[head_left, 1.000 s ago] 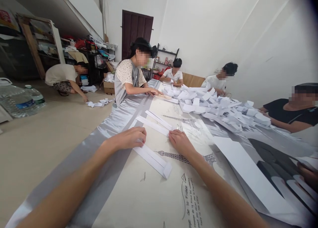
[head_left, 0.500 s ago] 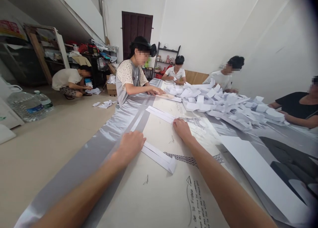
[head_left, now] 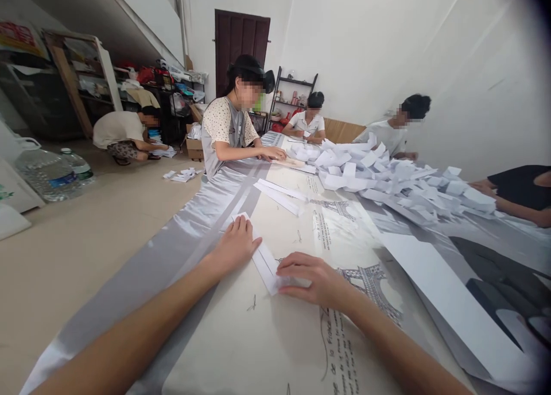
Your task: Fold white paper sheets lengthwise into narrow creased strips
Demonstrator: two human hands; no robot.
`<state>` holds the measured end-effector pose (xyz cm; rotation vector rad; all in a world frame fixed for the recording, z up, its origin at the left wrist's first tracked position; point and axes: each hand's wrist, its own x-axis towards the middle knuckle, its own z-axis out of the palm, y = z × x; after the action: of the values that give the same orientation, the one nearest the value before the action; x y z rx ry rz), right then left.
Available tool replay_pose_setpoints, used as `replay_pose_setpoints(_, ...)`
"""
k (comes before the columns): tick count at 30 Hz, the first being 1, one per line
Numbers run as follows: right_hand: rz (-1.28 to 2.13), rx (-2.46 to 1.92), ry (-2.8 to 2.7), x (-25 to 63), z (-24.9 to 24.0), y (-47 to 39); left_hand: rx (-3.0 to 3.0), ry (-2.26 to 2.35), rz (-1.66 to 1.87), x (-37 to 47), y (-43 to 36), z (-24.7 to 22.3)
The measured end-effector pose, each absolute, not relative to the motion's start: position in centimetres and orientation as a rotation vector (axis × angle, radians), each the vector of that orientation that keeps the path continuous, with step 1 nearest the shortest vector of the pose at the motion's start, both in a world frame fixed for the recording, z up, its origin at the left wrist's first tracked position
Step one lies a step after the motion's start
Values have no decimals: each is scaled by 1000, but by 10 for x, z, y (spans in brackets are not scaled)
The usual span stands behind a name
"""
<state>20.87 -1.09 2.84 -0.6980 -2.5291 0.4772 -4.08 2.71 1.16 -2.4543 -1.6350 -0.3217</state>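
Observation:
A folded white paper strip (head_left: 265, 264) lies slantwise on the printed tablecloth (head_left: 224, 343). My left hand (head_left: 236, 243) rests on its far left end, fingers over the paper and pressing it down. At the strip's near end is my right hand (head_left: 306, 277), with thumb and fingers apart around the paper's edge; whether it touches the paper is hard to tell. Beyond them another folded white paper piece (head_left: 279, 195) lies on the cloth, its two long parts spread apart toward the right.
A large heap of folded white papers (head_left: 379, 168) covers the table's far right. Flat white sheets (head_left: 447, 297) lie at the right. Several people sit around the table; one person (head_left: 124, 134) crouches on the floor at left, near water bottles (head_left: 47, 171).
My right hand has come back from the farther paper to the near end of the closer strip, and its fingers have spread. My left hand has shifted slightly; the closer strip has turned.

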Motion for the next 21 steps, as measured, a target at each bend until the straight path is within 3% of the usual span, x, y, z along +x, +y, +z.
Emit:
replay_pose_setpoints(9,-38,-526,-2697,193,30,-25,-2408,-1656,-237,-40,25,19)
replay_pose_setpoints(21,-199,-795,-2782,187,24,-82,-2487,-1741,-313,-38,29,13)
